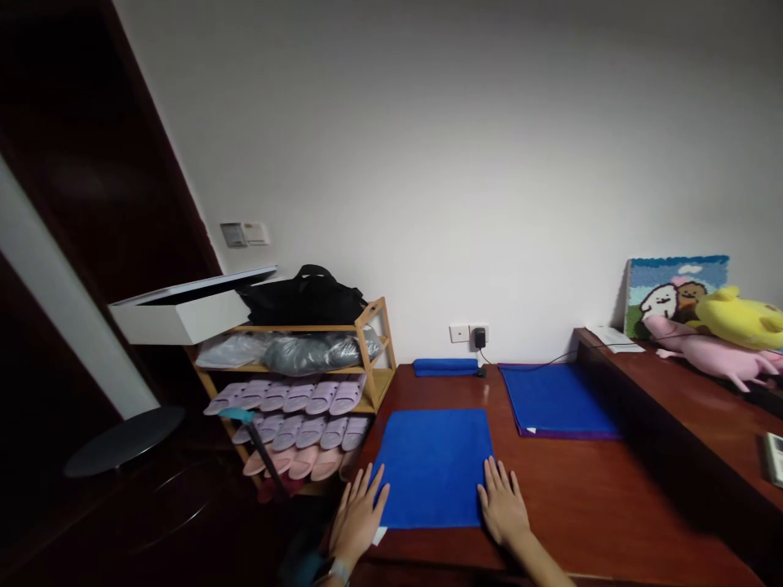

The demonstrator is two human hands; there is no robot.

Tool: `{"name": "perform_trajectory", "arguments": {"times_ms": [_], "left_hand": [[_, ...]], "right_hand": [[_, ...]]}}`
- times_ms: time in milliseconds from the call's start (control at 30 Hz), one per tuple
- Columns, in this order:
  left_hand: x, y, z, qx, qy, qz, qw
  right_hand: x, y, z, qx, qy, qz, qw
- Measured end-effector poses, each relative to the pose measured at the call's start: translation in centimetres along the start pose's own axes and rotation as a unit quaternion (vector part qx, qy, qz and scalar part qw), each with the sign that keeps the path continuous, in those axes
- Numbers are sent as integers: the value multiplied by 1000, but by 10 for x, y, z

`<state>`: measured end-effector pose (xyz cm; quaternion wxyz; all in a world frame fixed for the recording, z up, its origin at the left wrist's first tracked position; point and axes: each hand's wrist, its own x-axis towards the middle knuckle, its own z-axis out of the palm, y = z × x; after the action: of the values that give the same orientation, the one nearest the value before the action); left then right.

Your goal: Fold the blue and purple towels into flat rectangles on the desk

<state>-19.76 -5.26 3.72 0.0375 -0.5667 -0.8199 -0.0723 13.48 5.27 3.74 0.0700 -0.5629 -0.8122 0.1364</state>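
Note:
A blue cloth [434,465] lies flat and squared on the reddish-brown wooden table [568,497], with a small white tag [380,536] poking out at its near left corner. My left hand [358,514] rests flat at the cloth's left edge, fingers stretched out. On the opposite edge, my right hand [502,501] lies palm down, its fingertips touching the cloth's border. Neither hand grips anything. Behind, against the wall, sits a folded blue cloth [445,368]. To the right is a stack of blue and purple cloths [559,399].
Left of the table stands a wooden rack [373,350] with several slippers [299,395], a black bag [306,297] and a white box [183,318]. A charger [480,337] is plugged into the wall. Plush toys [710,346] lie on the raised ledge [691,391] at right.

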Motion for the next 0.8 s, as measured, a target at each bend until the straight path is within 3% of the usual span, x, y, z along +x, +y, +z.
{"name": "perform_trajectory", "arguments": {"times_ms": [100,167,233,333,400,567,800], "left_hand": [[0,-7,10,-16,55,-3,998],[-2,-9,15,-21,78,-4,997],[-2,-10,17,-23,87,-3,996],[-1,-10,19,-27,93,-2,995],[-1,-11,20,-32,96,-2,995],[-1,-12,23,-41,109,4,993],[2,-11,27,-58,149,16,987]], "right_hand": [[24,31,-16,9,58,-11,998],[46,67,-32,-20,106,-11,994],[69,106,-48,-58,122,34,990],[100,152,-58,-95,96,74,988],[113,168,-54,-99,61,83,990],[106,171,-36,-95,44,103,989],[25,151,-23,-102,55,72,991]]}}
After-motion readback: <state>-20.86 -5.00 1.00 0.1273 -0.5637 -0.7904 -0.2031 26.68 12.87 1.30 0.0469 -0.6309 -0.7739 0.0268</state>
